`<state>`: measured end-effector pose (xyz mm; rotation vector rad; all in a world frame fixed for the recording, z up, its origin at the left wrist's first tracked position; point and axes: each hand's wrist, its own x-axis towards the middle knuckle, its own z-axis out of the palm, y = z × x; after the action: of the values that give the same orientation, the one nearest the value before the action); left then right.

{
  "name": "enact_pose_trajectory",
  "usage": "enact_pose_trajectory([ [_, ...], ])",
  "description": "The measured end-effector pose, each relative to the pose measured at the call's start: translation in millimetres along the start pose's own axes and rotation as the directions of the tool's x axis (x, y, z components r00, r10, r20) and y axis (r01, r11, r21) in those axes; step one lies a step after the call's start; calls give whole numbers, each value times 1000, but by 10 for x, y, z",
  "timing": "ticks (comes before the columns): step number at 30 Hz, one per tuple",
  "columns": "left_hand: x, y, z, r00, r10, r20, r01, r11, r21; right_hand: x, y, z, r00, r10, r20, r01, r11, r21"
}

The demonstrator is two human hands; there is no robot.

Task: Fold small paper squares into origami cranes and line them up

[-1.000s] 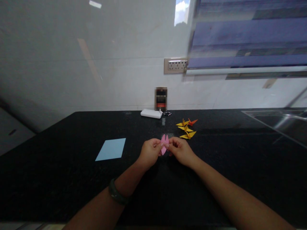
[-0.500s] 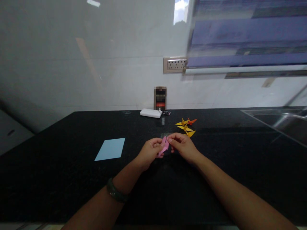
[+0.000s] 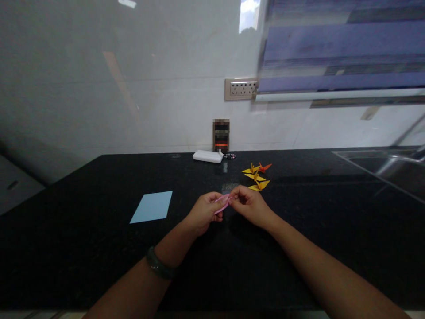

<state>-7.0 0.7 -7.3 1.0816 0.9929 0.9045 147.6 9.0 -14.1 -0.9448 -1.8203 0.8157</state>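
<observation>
Together, the left hand (image 3: 203, 213) and the right hand (image 3: 251, 205) are pinching one pink folded paper (image 3: 226, 205) between them; three yellow cranes (image 3: 256, 177) and one orange crane (image 3: 264, 168) are sitting beyond the right hand, and one blue sheet (image 3: 152, 207) is lying leftward.

Head camera: the single view, worn on the person's head, above and behind the left hand (image 3: 204, 213) and right hand (image 3: 251, 206), looking forward and down.
Forearms (image 3: 308, 259): nearest the lens, entering at the lower edge and leading up to both hands.
Wall (image 3: 159, 110): faced almost square on, beyond the hands.
Bench (image 3: 229, 274): seen at a slant, reaching well left of the left hand and, rightward of the right hand, to the sink (image 3: 403, 175).
</observation>
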Motion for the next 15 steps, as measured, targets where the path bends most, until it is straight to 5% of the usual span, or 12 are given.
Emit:
enact_pose_trajectory([
  [15,5,2,24,998,-38,-47,33,994,-102,22,-80,-63,968,-250,-29,236,941,-241],
])
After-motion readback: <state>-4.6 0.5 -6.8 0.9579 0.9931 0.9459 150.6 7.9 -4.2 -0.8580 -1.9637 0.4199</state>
